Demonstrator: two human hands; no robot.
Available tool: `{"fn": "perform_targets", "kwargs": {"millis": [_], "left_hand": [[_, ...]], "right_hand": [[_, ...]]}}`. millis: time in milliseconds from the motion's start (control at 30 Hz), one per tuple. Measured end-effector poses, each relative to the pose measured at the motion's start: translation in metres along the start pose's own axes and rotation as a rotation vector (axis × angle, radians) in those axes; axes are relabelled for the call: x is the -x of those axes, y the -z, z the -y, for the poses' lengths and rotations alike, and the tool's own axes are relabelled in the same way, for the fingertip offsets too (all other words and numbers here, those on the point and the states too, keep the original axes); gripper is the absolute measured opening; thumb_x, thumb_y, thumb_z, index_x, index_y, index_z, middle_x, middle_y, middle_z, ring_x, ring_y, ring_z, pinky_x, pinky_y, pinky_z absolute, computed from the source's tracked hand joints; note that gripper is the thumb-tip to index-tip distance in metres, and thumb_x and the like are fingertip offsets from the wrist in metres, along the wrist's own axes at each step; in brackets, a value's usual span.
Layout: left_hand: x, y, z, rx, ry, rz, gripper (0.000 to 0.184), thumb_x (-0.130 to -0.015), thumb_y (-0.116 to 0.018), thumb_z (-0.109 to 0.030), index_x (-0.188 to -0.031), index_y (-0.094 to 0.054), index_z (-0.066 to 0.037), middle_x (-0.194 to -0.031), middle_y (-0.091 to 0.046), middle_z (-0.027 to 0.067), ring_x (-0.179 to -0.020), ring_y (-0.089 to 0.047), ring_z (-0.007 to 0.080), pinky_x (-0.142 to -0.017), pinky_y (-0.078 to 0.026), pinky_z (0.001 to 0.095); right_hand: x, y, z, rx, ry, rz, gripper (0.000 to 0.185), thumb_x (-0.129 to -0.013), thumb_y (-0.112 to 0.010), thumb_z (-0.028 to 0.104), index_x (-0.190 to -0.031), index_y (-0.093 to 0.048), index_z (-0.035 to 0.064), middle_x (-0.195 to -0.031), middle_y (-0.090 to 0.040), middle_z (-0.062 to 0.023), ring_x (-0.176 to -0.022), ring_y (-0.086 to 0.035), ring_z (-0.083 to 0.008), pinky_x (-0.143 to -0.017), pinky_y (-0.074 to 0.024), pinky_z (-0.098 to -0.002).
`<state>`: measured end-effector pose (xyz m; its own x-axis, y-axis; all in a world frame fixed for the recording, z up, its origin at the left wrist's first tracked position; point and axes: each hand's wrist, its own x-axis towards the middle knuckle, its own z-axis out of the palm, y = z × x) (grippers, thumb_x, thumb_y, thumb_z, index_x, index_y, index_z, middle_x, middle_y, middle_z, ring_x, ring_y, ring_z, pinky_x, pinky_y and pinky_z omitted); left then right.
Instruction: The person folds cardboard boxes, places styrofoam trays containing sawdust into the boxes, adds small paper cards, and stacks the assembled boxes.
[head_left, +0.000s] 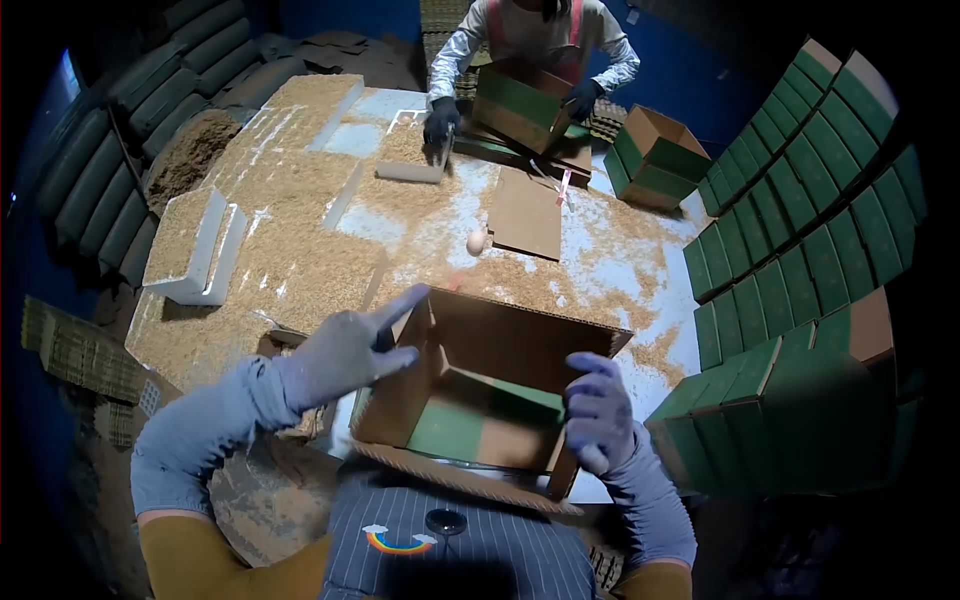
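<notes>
In front of my body an open cardboard box (505, 335) is tilted with its mouth towards me; its inner bottom shows green and brown panels. My left hand (345, 355), in a pale purple glove, is at the box's left rim, with index finger and thumb stretched apart. On the opposite rim, my right hand (600, 415), gloved alike, has its fingers bent around the box's right wall. A single egg (476, 242) lies on the table beyond the box, near a flat cardboard sheet (527, 215).
Husk-like bedding (290, 240) covers much of the white table (375, 225). White foam-like trays (205, 250) stand at left. Across, a person in dark gloves handles a green box (520, 105); another open box (660, 155) stands beside it. Stacked green boxes (800, 190) line the right.
</notes>
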<state>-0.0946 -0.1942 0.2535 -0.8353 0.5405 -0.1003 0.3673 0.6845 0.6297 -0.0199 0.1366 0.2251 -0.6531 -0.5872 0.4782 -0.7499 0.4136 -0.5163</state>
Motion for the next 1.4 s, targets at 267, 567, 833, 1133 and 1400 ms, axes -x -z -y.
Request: {"fn": "perform_targets", "kwargs": {"millis": [267,567,833,1133,1400], "left_hand": [[-0.059,-0.136,0.014,-0.557,-1.143,-0.118,0.052,-0.086,-0.054,-0.016,-0.137,-0.045,-0.018,-0.135,-0.047,0.0093,-0.128,-0.042,0.0265,-0.110,-0.032,0.0496],[-0.081,-0.117,0.007,-0.548,-0.302,-0.623,0.052,-0.083,-0.063,-0.021,-0.133,-0.050,-0.016,-0.125,-0.048,0.0091,-0.116,-0.044,0.0278,-0.107,-0.027,0.0549],[-0.005,-0.130,0.068,-0.486,-1.020,0.007,0.085,-0.071,-0.068,-0.050,-0.139,-0.040,-0.007,-0.136,-0.048,0.0173,-0.124,-0.049,0.0332,-0.106,-0.040,0.0478],[-0.062,-0.252,0.137,0.088,0.221,-0.527,0.037,-0.099,-0.044,-0.025,-0.122,-0.053,0.003,-0.119,-0.057,0.0242,-0.113,-0.054,0.0350,-0.100,-0.040,0.0407],[-0.083,-0.175,0.244,-0.410,1.196,-1.188,0.082,-0.096,-0.045,-0.047,-0.146,-0.011,0.009,-0.152,-0.001,0.0327,-0.144,-0.007,0.0396,-0.117,-0.014,0.0418]], "right_hand": [[0.023,-0.114,-0.025,0.203,-0.108,0.994,0.032,-0.082,-0.062,0.021,-0.112,-0.057,0.0091,-0.103,-0.061,-0.0124,-0.092,-0.060,-0.0300,-0.083,-0.0486,-0.0411],[0.110,-0.022,-0.020,-0.536,-0.930,-0.071,0.082,-0.065,-0.078,0.014,-0.139,-0.043,0.0092,-0.132,-0.048,-0.0149,-0.121,-0.049,-0.0302,-0.103,-0.0413,-0.0445],[0.095,-0.039,-0.075,-0.791,-1.197,-0.140,0.079,-0.085,-0.065,0.031,-0.148,-0.027,0.0026,-0.144,-0.039,-0.0147,-0.130,-0.040,-0.0247,-0.109,-0.0296,-0.0351],[0.100,-0.026,-0.147,-0.273,-1.034,-0.255,0.034,-0.097,-0.052,0.028,-0.120,-0.059,0.0034,-0.112,-0.061,-0.0076,-0.107,-0.053,-0.0167,-0.096,-0.0401,-0.0306],[0.105,-0.044,-0.123,-0.344,-0.984,-0.333,0.030,-0.096,-0.050,0.025,-0.114,-0.061,0.0031,-0.103,-0.061,-0.0041,-0.090,-0.054,-0.0132,-0.083,-0.0423,-0.0275]]}}
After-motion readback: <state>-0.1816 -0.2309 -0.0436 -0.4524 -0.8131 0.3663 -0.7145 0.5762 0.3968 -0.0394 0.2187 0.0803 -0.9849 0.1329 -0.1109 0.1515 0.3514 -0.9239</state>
